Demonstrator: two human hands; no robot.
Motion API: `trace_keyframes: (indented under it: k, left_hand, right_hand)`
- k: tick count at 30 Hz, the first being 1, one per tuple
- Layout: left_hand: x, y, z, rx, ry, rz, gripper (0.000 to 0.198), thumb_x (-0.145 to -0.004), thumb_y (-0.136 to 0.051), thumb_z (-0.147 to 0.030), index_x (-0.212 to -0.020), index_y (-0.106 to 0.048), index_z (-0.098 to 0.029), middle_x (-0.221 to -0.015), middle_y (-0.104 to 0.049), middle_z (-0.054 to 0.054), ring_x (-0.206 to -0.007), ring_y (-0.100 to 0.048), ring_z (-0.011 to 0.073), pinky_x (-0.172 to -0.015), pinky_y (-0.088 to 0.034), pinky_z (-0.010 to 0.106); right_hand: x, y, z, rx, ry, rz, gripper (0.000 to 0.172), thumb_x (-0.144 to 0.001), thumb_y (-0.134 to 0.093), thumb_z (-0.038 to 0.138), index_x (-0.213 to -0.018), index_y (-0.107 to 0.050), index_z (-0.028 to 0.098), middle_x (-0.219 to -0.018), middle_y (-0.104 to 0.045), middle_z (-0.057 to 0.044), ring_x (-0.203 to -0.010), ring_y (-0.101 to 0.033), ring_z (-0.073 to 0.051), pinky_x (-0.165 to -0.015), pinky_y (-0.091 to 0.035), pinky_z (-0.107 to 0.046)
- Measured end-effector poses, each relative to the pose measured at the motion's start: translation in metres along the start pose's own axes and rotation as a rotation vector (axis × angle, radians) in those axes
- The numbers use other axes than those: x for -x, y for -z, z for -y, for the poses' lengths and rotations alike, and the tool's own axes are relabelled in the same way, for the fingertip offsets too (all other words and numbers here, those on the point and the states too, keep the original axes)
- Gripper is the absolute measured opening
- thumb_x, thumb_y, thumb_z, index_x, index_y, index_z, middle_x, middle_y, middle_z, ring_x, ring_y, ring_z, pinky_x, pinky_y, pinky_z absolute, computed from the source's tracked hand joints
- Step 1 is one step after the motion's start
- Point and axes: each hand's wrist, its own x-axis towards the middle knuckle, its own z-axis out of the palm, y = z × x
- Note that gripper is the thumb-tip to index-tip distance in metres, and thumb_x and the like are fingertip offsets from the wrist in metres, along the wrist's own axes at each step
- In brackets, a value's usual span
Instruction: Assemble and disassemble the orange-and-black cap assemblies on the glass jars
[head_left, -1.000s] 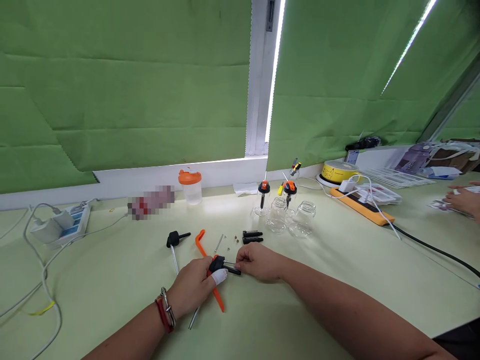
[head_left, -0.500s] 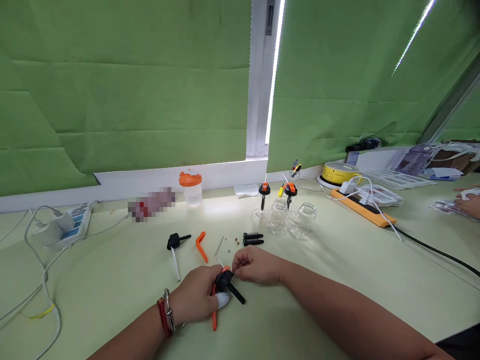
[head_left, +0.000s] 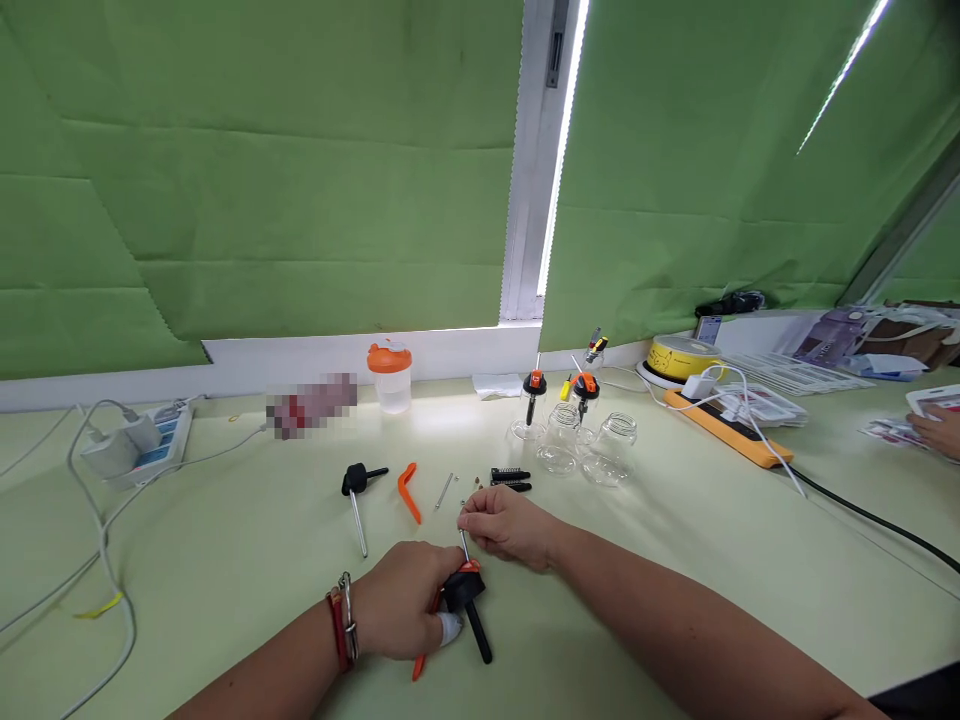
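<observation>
My left hand [head_left: 405, 598], its thumb wrapped in white, is closed around a black pump head [head_left: 463, 592] with an orange collar and an orange lever [head_left: 420, 668]. A black stem points down toward me from this head, and a thin metal rod [head_left: 465, 546] sticks out of its far side. At the rod's tip, my right hand [head_left: 510, 525] is pinched; whether a small part sits between its fingers I cannot see. A similar black head [head_left: 356, 480] with a metal tube lies to the left, beside a loose orange lever [head_left: 409, 492] and a thin metal pin [head_left: 444, 491].
Black spring pieces [head_left: 510, 476] lie beyond my right hand. Behind them stand glass jars [head_left: 611, 450], some with black-and-orange tops [head_left: 535, 382]. An orange-lidded cup [head_left: 391, 380] is at the back. A power strip [head_left: 720, 430] lies right; another person's hand [head_left: 937, 430] is at far right.
My right hand has moved from beside the black head to the tip of its metal rod. The left hand has tilted the head, turning the rod more upright. The view has shifted slightly.
</observation>
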Motion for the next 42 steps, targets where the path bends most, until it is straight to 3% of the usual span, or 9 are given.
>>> trace_keyframes:
  k: [5, 13, 17, 20, 23, 26, 29, 35, 42]
  left_hand:
    - [0.001, -0.002, 0.002, -0.004, -0.019, -0.011, 0.014, -0.061, -0.052, -0.024, -0.071, -0.042, -0.021, -0.065, -0.056, -0.004, -0.054, -0.047, 0.0124, -0.049, -0.03, 0.022]
    - [0.002, 0.001, 0.005, 0.034, -0.056, 0.003, 0.014, -0.059, -0.051, -0.02, -0.071, -0.044, -0.022, -0.064, -0.053, -0.005, -0.054, -0.046, 0.0122, -0.048, -0.031, 0.021]
    - [0.004, 0.001, 0.002, 0.044, -0.128, 0.024, 0.013, -0.058, -0.051, -0.019, -0.07, -0.047, -0.022, -0.063, -0.054, -0.005, -0.054, -0.047, 0.0116, -0.049, -0.031, 0.021]
    - [0.004, -0.001, 0.001, 0.035, -0.121, 0.014, 0.012, -0.059, -0.052, -0.02, -0.071, -0.049, -0.022, -0.065, -0.057, -0.004, -0.054, -0.048, 0.0121, -0.05, -0.032, 0.021]
    - [0.004, -0.001, 0.003, 0.046, -0.12, 0.024, 0.011, -0.061, -0.052, -0.022, -0.072, -0.05, -0.022, -0.067, -0.059, -0.004, -0.055, -0.049, 0.0127, -0.05, -0.032, 0.022]
    - [0.004, -0.001, 0.003, 0.051, -0.116, 0.018, 0.011, -0.061, -0.053, -0.023, -0.072, -0.05, -0.022, -0.067, -0.059, -0.004, -0.056, -0.05, 0.013, -0.05, -0.032, 0.022]
    - [0.004, -0.001, 0.003, 0.048, -0.101, 0.012, 0.011, -0.061, -0.053, -0.024, -0.072, -0.051, -0.022, -0.067, -0.059, -0.003, -0.056, -0.05, 0.0134, -0.051, -0.034, 0.022]
    - [0.004, -0.001, 0.003, 0.045, -0.094, 0.012, 0.011, -0.061, -0.054, -0.025, -0.071, -0.051, -0.022, -0.067, -0.059, -0.003, -0.057, -0.05, 0.0138, -0.052, -0.034, 0.022]
    - [0.004, -0.001, 0.004, 0.118, -0.053, 0.017, 0.013, -0.06, -0.056, -0.024, -0.07, -0.048, -0.021, -0.065, -0.055, -0.004, -0.056, -0.048, 0.0125, -0.052, -0.034, 0.022]
  right_hand:
    - [0.0, -0.004, 0.006, 0.042, 0.006, 0.07, 0.017, -0.07, -0.062, 0.027, -0.068, -0.052, 0.015, -0.048, -0.046, 0.007, -0.042, -0.035, -0.004, -0.041, -0.026, -0.017]
    - [-0.011, -0.008, 0.014, 0.112, 0.0, -0.059, 0.013, -0.072, -0.057, 0.025, -0.067, -0.05, 0.016, -0.047, -0.048, 0.006, -0.037, -0.032, -0.003, -0.038, -0.022, -0.018]
    - [-0.025, -0.002, 0.018, 0.117, 0.043, -0.251, 0.016, -0.077, -0.051, 0.03, -0.068, -0.045, 0.018, -0.05, -0.047, 0.006, -0.035, -0.03, -0.004, -0.038, -0.022, -0.019]
    - [-0.031, 0.003, 0.022, 0.367, 0.277, -0.38, 0.014, -0.08, -0.049, 0.03, -0.075, -0.05, 0.017, -0.061, -0.054, 0.003, -0.046, -0.042, -0.006, -0.046, -0.032, -0.021]
    - [-0.034, 0.003, 0.024, 0.851, 0.429, -0.401, 0.013, -0.083, -0.046, 0.025, -0.079, -0.056, 0.017, -0.07, -0.058, 0.0, -0.059, -0.049, -0.01, -0.056, -0.035, -0.022]
    - [-0.037, -0.002, 0.02, 1.322, 0.463, -0.343, 0.016, -0.085, -0.042, 0.019, -0.08, -0.057, 0.016, -0.078, -0.061, -0.005, -0.068, -0.053, -0.014, -0.06, -0.034, -0.025]
    - [-0.042, -0.007, 0.015, 1.581, 0.432, -0.257, 0.02, -0.088, -0.039, 0.017, -0.082, -0.057, 0.016, -0.083, -0.061, -0.007, -0.071, -0.056, -0.016, -0.059, -0.034, -0.026]
    - [-0.047, -0.01, 0.012, 1.713, 0.42, -0.184, 0.017, -0.085, -0.041, 0.011, -0.087, -0.057, 0.016, -0.088, -0.061, -0.007, -0.074, -0.057, -0.017, -0.061, -0.037, -0.026]
    - [-0.038, -0.008, 0.016, 1.616, 0.41, -0.202, 0.018, -0.084, -0.042, 0.014, -0.087, -0.06, 0.016, -0.091, -0.062, -0.007, -0.076, -0.057, -0.017, -0.062, -0.037, -0.026]
